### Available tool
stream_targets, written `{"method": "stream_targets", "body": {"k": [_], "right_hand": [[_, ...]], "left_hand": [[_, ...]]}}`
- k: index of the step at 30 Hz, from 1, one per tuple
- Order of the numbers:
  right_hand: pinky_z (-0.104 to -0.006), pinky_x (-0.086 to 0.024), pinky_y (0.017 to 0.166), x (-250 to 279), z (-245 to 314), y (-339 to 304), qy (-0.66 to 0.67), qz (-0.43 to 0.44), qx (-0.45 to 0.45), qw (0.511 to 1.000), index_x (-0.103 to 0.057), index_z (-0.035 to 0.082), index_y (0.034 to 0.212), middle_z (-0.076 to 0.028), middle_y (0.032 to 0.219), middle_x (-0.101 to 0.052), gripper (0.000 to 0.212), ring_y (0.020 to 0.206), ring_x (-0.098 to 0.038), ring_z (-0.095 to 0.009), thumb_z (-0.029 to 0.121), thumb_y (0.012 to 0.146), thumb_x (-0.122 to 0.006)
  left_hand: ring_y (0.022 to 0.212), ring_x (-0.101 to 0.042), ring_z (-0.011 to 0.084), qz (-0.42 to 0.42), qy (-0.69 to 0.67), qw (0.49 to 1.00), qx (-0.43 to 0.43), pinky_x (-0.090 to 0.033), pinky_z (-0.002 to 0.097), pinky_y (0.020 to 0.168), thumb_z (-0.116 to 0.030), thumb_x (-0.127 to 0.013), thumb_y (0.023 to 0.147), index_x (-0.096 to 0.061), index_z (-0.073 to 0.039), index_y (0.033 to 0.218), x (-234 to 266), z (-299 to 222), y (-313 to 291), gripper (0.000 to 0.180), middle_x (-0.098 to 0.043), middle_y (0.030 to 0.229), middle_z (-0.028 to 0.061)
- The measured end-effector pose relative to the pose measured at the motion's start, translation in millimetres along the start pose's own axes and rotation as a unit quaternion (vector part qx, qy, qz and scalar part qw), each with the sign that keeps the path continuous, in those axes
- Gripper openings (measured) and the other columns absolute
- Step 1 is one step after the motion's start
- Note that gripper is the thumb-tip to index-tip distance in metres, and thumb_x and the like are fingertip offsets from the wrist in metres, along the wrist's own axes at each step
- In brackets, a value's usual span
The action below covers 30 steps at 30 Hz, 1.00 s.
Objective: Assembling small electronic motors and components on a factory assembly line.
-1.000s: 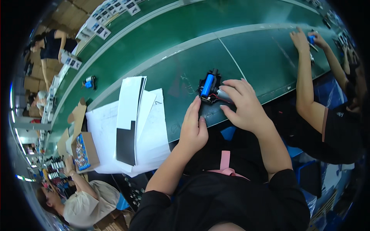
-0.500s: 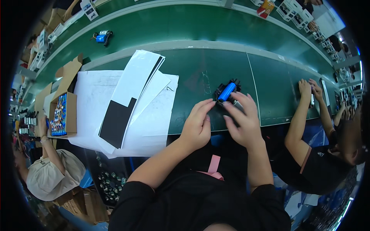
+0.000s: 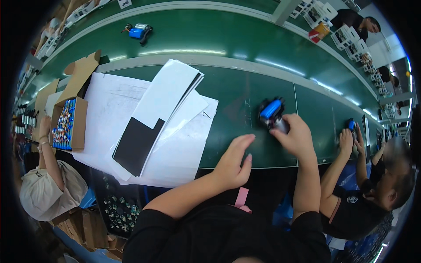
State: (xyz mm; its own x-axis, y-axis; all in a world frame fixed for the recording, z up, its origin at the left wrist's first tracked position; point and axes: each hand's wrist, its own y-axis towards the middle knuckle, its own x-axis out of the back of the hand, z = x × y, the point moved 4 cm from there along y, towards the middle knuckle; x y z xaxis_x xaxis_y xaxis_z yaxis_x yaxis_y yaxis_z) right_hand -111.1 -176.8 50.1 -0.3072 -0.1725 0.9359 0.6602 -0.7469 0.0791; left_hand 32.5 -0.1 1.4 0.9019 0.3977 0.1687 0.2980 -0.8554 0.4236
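A small black device (image 3: 272, 113) with a blue cylinder like a battery and a silver cylinder is in my right hand (image 3: 296, 135), slightly smeared by motion. My thumb and fingers grip it by the silver cylinder, over the green work surface. My left hand (image 3: 237, 163) holds nothing; its thumb and fingers are apart, near the front edge of the bench, left of the device. To the left lie long white and black sheets (image 3: 153, 120) in a loose stack on a large white paper (image 3: 101, 105).
A cardboard box (image 3: 80, 122) of small blue parts stands at the left. Another blue and silver device (image 3: 138, 31) sits on the far green strip. A co-worker's hands (image 3: 352, 139) are at the right; another person (image 3: 52, 175) works at the left. A black bin (image 3: 116, 206) holds small greenish parts.
My right hand has gripped the device and turned it a little. My left hand has drawn away from it toward me. The view has shifted, and the far device appears farther right.
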Motion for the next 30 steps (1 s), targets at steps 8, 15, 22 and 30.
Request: {"method": "stream_targets", "body": {"k": [8, 15, 22, 30], "right_hand": [[-0.0488, -0.054, 0.087, -12.1, -71.4, 188.5, -0.033, -0.107, -0.142, 0.984, -0.071, 0.0, 0.105, -0.023, 0.107, -0.07, 0.052, 0.102, -0.068, -0.041, 0.045, 0.08, -0.081], [-0.0495, -0.054, 0.092, -39.3, -88.6, 258.3, -0.076, -0.123, -0.172, 0.974, -0.068, -0.003, 0.108, -0.024, 0.106, -0.07, 0.058, 0.105, -0.067, -0.042, 0.051, 0.086, -0.075], [-0.049, -0.054, 0.09, -22.3, -54.6, 240.6, -0.145, -0.269, -0.035, 0.951, -0.06, -0.002, 0.121, -0.023, 0.115, -0.063, 0.052, 0.111, -0.063, -0.042, 0.038, 0.09, -0.074], [-0.0425, -0.053, 0.088, -70.4, 188.5, 109.6, 0.224, 0.051, 0.353, 0.907, -0.07, 0.0, 0.106, -0.018, 0.109, -0.064, 0.021, 0.1, -0.065, -0.036, 0.007, 0.086, -0.07]], "left_hand": [[0.121, -0.059, 0.0413, 0.063, 0.067, 0.995, -0.034, -0.044, 0.051, 0.111, 0.0, -0.064, 0.086, -0.061, 0.005, 0.127, -11.4, -5.3, -2.9, 0.041, -0.062, 0.13, 0.022], [0.12, -0.062, 0.0385, 0.108, 0.11, 0.987, -0.042, -0.043, 0.0544, 0.111, -0.004, -0.069, 0.084, -0.063, 0.002, 0.121, -19.9, -2.9, -2.3, 0.038, -0.064, 0.126, 0.0199], [0.128, -0.054, 0.0391, 0.187, 0.106, 0.975, -0.047, -0.04, 0.0559, 0.113, -0.009, -0.072, 0.086, -0.059, 0.0, 0.127, 17.0, -36.7, -4.8, 0.044, -0.057, 0.13, 0.0212], [0.14, -0.038, 0.0524, -0.042, 0.539, 0.826, 0.162, -0.027, 0.0648, 0.116, -0.045, -0.084, 0.073, -0.05, -0.006, 0.146, 204.5, -14.3, -39.0, 0.09, -0.042, 0.149, 0.0272]]}}
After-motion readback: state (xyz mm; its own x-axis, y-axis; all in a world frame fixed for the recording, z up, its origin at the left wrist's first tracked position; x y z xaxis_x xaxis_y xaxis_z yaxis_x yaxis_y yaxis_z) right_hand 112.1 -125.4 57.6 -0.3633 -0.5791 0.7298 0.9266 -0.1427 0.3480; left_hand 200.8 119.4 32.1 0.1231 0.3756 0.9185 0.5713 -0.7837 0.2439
